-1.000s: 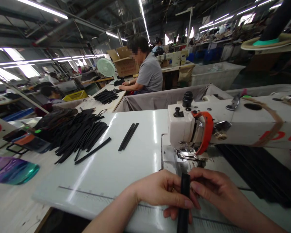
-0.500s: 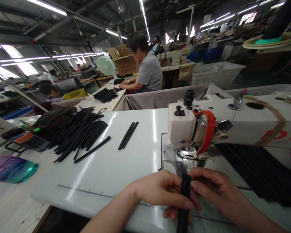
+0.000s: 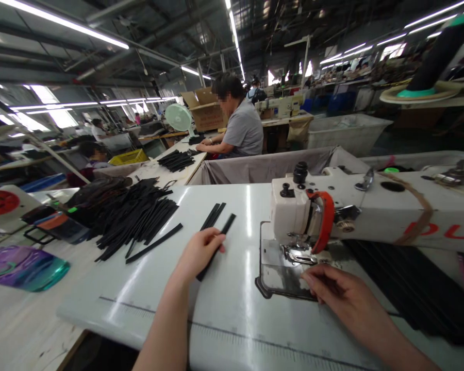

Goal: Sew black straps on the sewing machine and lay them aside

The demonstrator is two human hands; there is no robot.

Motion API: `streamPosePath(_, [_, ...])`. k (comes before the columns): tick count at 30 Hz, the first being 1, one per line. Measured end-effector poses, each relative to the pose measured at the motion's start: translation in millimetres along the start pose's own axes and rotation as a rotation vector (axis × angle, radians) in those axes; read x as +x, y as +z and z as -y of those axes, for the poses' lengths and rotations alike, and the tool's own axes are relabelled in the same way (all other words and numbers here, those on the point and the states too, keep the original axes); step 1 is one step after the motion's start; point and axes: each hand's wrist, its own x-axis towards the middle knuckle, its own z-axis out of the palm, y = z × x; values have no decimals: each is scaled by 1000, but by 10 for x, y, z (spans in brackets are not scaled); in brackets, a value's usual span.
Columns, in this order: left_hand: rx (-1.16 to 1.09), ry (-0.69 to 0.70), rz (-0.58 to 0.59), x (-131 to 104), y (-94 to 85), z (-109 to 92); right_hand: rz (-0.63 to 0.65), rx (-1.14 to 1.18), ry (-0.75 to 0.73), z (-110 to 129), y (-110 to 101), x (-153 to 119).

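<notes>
My left hand [image 3: 204, 251] grips a black strip [image 3: 229, 223] between thumb and fingers, over the white table left of the sewing machine [image 3: 294, 206]. Just beyond it lie a few more black strips [image 3: 212, 215]. My right hand [image 3: 328, 283] is by the front of the metal needle plate [image 3: 282, 278], its thumb and fingertips pressed together; whether something small is between them is too hard to see. Farther left, a large pile of black strips [image 3: 139, 216] covers the table, with one strip [image 3: 154, 243] apart at its near side.
Long black pieces [image 3: 406, 283] lie under the machine arm on the right. A purple and teal bottle [image 3: 27, 268] and a small bin [image 3: 62, 224] stand at the left. Beyond the table, a person [image 3: 239, 123] sits at another table with black strips.
My left hand has moved left and away from me with the black strip, parting from my right hand. My right hand stays near the needle plate. The view has shifted slightly.
</notes>
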Motion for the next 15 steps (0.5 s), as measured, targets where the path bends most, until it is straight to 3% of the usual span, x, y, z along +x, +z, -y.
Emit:
streamPosePath(1, [117,-42,-139,52,-87,89,0,-24,-22,7,4,-13])
streamPosePath(4, [361,-152,-373,199,-214,327,-19,-163,-126,11,9,-36])
streamPosePath(8, [691,-72,-652,286,-170,499,-211,-618,-293,-79,-124,1])
streamPosePath(12, [777,-93,-610,231,-111,510,-442,-824,-250,-224,-468,31])
streamPosePath(15, [708,-134,-590,192,-95,463,-520,-1026,-230,-402,-693,24])
